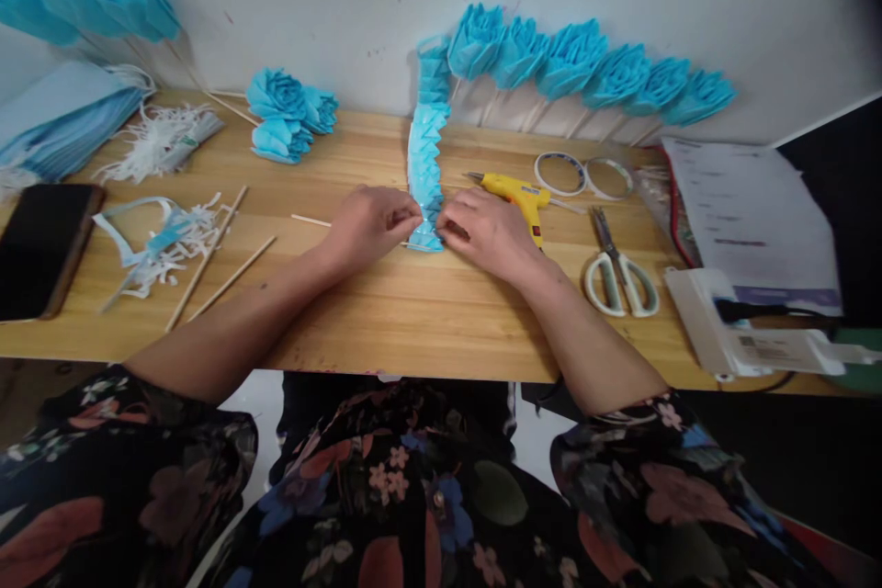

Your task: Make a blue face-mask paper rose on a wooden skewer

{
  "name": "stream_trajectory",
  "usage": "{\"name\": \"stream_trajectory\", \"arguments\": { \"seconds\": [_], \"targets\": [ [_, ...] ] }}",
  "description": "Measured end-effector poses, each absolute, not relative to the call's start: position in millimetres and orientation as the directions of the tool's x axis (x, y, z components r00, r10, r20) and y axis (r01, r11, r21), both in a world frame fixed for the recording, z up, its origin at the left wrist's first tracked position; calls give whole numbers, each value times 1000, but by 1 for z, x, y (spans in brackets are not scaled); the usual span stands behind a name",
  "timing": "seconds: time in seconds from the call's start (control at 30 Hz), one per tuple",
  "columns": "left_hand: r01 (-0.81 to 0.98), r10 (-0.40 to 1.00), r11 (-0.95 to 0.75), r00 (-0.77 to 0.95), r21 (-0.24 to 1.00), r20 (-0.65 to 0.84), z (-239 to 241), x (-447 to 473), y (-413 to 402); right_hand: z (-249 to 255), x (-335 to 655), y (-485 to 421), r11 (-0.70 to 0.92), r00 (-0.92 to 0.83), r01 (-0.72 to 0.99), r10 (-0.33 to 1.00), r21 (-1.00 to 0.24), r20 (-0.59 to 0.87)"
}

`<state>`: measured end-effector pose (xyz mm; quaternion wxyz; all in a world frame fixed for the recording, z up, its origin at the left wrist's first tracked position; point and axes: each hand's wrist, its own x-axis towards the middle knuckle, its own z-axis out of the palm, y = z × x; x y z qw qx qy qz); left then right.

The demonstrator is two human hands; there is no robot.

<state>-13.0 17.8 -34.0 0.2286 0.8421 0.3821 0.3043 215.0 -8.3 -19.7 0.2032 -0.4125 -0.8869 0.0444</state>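
Observation:
A long strip of blue pleated material (pixel 425 147) runs from the wall down towards me over the table, its right side ruffled. My left hand (pixel 372 225) is closed at the strip's left edge near its front end, thumb and fingertips pinched together. Across from it, my right hand (pixel 486 230) has its fingers curled in on the strip's ruffled right edge. A thin wooden stick (pixel 311 220) pokes out to the left of my left hand. Just behind my right hand lies a yellow hot glue gun (pixel 520 195), partly covered by it.
Finished blue flowers (pixel 571 60) on sticks lean on the wall; more blue flowers (pixel 279 101) lie at left. Scissors (pixel 616 271), tape rolls (pixel 561 173), papers (pixel 754 211) and a power strip (pixel 730 322) stand right. Left are face masks (pixel 65 115), white scraps (pixel 165 142) and a phone (pixel 45 248).

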Motion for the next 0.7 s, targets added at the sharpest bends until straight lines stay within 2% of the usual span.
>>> {"name": "stream_trajectory", "arguments": {
  "seconds": [0.27,0.53,0.7],
  "targets": [
    [521,711,-695,603,497,362,-36,-7,20,-22,215,-4,625,-534,703,779,-340,327],
    [538,728,-675,597,505,338,-33,1,21,-25,214,-3,628,-510,656,778,-420,367],
    [515,754,-641,560,569,343,-33,2,21,-22,219,-2,638,-489,621,770,-456,411]
  ]
}}
